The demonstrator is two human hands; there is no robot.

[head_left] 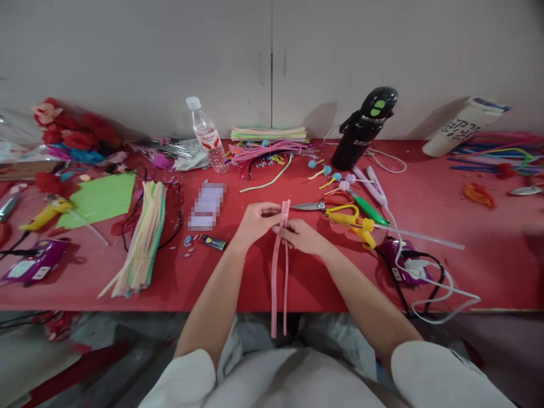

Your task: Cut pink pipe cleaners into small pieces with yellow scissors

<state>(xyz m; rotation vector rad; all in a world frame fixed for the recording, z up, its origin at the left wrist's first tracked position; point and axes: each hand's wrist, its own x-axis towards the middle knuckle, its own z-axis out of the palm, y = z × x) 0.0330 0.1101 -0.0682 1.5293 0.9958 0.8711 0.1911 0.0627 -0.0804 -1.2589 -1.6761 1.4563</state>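
Note:
Pink pipe cleaners (275, 289) hang down past the table's front edge, their upper ends gathered between my two hands. My left hand (262, 221) pinches them near the top, thumb pressed against the strands. Just below and to the right, my right hand (300, 235) has its fingers closed around the same strands, which separate into two groups lower down. Scissors with red handles (308, 207) lie just right of my hands. Beside them sits a yellow glue gun (355, 224) with a clear glue stick.
A bundle of pale pipe cleaners (142, 243) lies left on the red table (255, 272). Behind stand a plastic bottle (208, 136), a black flask (361, 133) and a white tumbler (461, 127). White cable (446, 306) loops over the right front edge, near a purple power box (403, 263).

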